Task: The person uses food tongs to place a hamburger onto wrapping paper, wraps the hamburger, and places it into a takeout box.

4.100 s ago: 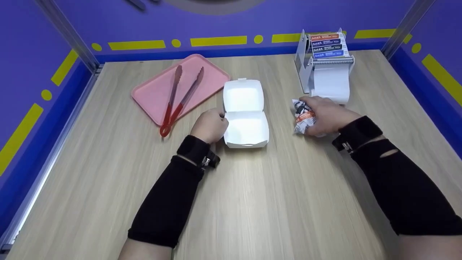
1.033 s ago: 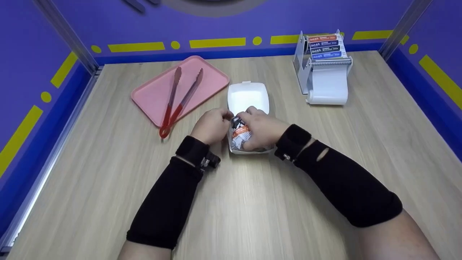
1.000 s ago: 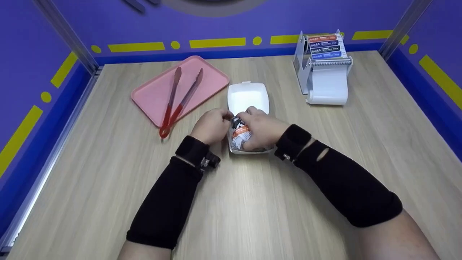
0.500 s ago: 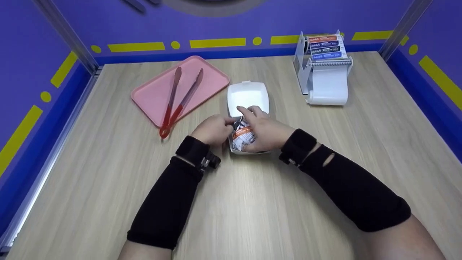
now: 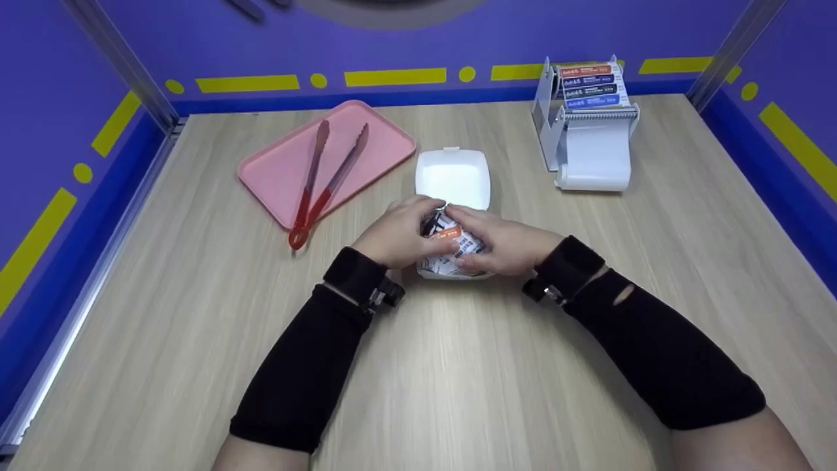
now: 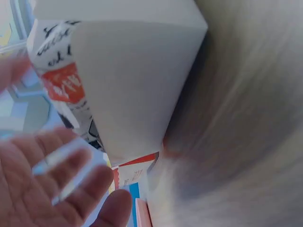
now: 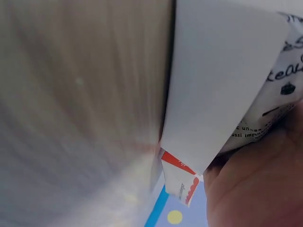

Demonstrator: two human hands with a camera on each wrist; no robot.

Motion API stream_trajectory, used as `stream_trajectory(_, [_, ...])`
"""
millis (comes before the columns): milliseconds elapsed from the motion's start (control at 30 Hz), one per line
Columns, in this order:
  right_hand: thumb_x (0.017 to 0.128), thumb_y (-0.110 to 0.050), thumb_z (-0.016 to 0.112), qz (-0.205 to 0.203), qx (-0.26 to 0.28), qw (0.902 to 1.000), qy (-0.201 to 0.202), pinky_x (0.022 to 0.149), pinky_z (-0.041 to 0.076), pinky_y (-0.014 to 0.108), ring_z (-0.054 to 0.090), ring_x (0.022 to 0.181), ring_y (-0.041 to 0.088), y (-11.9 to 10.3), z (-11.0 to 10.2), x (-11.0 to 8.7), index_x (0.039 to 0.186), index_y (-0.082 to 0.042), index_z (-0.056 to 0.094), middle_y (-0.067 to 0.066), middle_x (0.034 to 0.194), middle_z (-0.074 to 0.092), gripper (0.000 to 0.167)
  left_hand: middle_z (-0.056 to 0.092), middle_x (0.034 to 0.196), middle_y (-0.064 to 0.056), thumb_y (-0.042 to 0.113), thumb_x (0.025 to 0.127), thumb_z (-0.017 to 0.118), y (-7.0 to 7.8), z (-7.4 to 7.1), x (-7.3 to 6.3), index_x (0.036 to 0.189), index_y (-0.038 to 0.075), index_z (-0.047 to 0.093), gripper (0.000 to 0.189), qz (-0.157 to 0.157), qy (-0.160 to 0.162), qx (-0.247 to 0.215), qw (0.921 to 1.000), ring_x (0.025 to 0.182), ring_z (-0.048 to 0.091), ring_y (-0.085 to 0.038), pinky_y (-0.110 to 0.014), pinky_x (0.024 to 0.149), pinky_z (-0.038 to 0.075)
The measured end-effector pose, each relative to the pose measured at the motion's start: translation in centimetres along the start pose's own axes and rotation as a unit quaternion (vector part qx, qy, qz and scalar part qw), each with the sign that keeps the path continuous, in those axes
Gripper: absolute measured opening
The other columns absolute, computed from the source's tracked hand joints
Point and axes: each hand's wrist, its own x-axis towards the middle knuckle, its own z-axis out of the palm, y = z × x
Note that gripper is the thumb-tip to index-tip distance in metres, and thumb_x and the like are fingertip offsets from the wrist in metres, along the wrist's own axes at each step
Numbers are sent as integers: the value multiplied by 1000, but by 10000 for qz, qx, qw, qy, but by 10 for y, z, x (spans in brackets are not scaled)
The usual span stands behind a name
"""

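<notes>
A white clamshell box stands with its lid flipped back. In its base lies a burger wrapped in printed paper with an orange band, bulging above the rim. My left hand rests over the burger's left side, its thumb stretched across the wrapper. From the right, my right hand lays its fingers and thumb along the wrapper. The left wrist view shows the left hand with loosely spread fingers beside the box wall. Up close in the right wrist view, the right hand meets the wrapper.
Left of the box lies a pink tray bearing red-handled tongs. A label dispenser with a hanging white roll stands at the back right. Purple walls enclose the wooden table behind and at both sides.
The right hand brought the wrapped burger from beside the dispenser into the box, then loosened its fingers. The left hand moved from the box's side onto the burger; the box shifted slightly right.
</notes>
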Motion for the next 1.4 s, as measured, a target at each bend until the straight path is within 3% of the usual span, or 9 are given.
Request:
stream_trajectory(133, [96, -37, 76, 32, 70, 9999, -99, 130, 27, 53, 30, 157, 36, 0, -2, 0, 169, -7, 14, 19, 174, 22, 100, 57, 155, -3, 56, 85, 83, 0, 3, 0, 157, 15, 50, 89, 226, -200, 258, 9992, 139, 51, -25, -43, 122, 35])
stream_trajectory(233, [92, -31, 82, 72, 373, 9990, -247, 126, 34, 53, 42, 149, 35, 4, -9, -4, 169, -12, 19, 17, 171, 31, 101, 61, 151, -2, 55, 84, 84, 0, 3, -1, 157, 19, 52, 87, 180, -256, 382, 9988, 132, 54, -25, -43, 119, 37])
stream_trajectory(367, [86, -15, 87, 94, 761, 9962, -416, 127, 29, 55, 40, 151, 36, 13, -21, -8, 166, -14, 32, 13, 170, 36, 98, 61, 150, -1, 56, 84, 84, 2, 3, -1, 156, 24, 53, 85, 29, -357, 445, 9984, 129, 52, -24, -44, 115, 40])
stream_trajectory(500, [85, -15, 88, 170, 583, 9972, -425, 130, 26, 53, 33, 157, 34, 19, -22, -8, 165, -16, 37, 8, 172, 34, 95, 61, 150, -1, 57, 84, 84, 4, 2, -2, 156, 25, 53, 85, -68, -410, 513, 9978, 128, 51, -24, -45, 115, 39])
stream_trajectory(900, [81, -23, 92, 237, -311, 9992, 130, 109, 49, 49, 61, 126, 29, 13, -9, -5, 164, -23, 40, 13, 153, 58, 98, 64, 145, 4, 58, 81, 85, 5, 4, -3, 154, 38, 55, 82, -81, -349, 701, 9969, 120, 50, -23, -47, 103, 33])
stream_trajectory(1133, [80, -29, 92, 417, -485, 9979, 50, 107, 50, 50, 62, 124, 30, 9, -7, -1, 165, -26, 36, 14, 149, 60, 102, 63, 146, 4, 59, 79, 86, 4, 5, -2, 154, 41, 53, 84, -121, -410, 701, 9966, 119, 50, -23, -47, 103, 33])
stream_trajectory(1400, [81, -26, 91, 554, -358, 9977, -121, 106, 50, 49, 60, 122, 29, 11, -5, 3, 167, -27, 32, 14, 146, 60, 104, 62, 147, 4, 60, 80, 85, 3, 6, 0, 156, 40, 51, 85, -211, -518, 674, 9962, 116, 50, -23, -46, 102, 34])
